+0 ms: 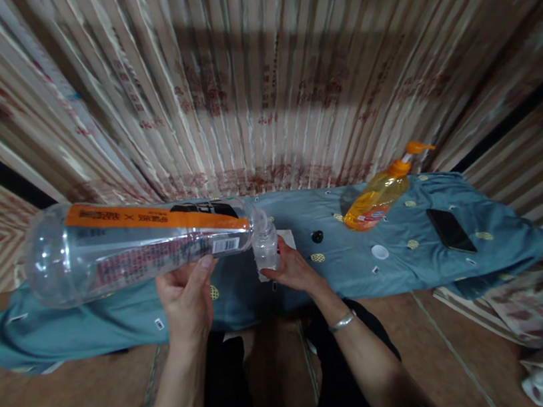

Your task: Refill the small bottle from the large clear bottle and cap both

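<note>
My left hand (pixel 188 296) is closed around the underside of a large clear plastic bottle (pixel 121 248) with an orange and grey label. The bottle lies nearly level in the air, its mouth pointing right. Its neck meets the top of a small clear bottle (pixel 266 248), which my right hand (pixel 291 268) grips from the right side. The small bottle stands upright and looks partly filled, with clear contents. Beneath it lies a white piece of paper or card (pixel 286 236). Some fingers of both hands are hidden behind the bottles.
A teal patterned cloth (pixel 245 301) covers the narrow table. To the right stand a yellow pump bottle (pixel 376 195), a small black cap (pixel 317 237), a white round lid (pixel 380 252) and a dark phone (pixel 451 230). A striped curtain-like sheet (pixel 257 98) hangs behind.
</note>
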The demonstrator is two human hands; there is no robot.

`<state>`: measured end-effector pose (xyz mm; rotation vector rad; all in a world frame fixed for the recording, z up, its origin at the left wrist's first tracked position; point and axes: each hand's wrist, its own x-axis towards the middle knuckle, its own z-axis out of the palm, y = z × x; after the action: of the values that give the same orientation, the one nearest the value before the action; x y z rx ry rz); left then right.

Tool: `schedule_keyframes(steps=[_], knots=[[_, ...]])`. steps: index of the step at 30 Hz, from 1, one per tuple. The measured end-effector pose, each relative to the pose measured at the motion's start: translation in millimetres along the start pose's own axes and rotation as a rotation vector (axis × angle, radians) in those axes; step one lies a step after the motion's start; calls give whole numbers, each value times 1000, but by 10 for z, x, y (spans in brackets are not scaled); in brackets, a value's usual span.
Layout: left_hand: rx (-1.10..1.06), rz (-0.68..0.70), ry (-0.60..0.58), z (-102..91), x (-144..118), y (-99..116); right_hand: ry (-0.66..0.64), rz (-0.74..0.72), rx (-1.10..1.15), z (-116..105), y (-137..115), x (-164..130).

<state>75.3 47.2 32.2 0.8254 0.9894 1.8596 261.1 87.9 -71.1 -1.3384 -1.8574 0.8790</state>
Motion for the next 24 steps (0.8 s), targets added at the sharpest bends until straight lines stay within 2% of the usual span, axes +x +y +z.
schedule_keyframes(steps=[24], knots=[[7, 9, -3, -29, 9, -3, 1, 16, -25, 11, -7, -4]])
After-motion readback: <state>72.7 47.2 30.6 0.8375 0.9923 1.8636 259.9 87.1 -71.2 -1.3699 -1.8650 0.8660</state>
